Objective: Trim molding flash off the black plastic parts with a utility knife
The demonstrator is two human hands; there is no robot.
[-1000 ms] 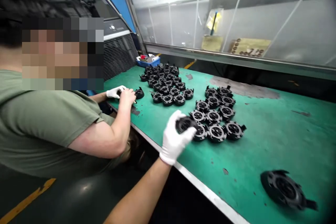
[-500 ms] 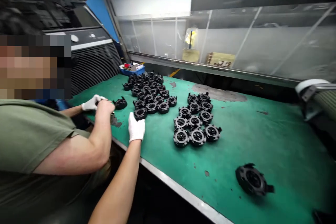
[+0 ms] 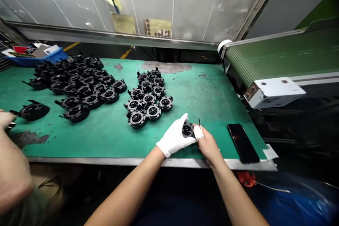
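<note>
The gloved left hand [image 3: 174, 138] is closed around a small black part [image 3: 188, 130]. The bare right hand [image 3: 209, 144] pinches the other side of it, with a thin tool [image 3: 199, 123] poking up from its fingers. The part sits face up between the two hands, just over the near edge of the table [image 3: 206, 88], likely so the person can look into it. Far left, another person's hand [image 3: 5, 118] rests by one lone part [image 3: 33, 110]. Next comes a big pile [image 3: 79, 81] of the same black parts, with a blue tray [image 3: 57, 55] behind it. Then a small group [image 3: 148, 100] lies in neat rows, apart from the pile, maybe to keep the two lots from mixing. Right of the hands a dark phone [image 3: 242, 143] lies flat, out of the way. A green belt [image 3: 278, 54] ends at the table's right side.
</note>
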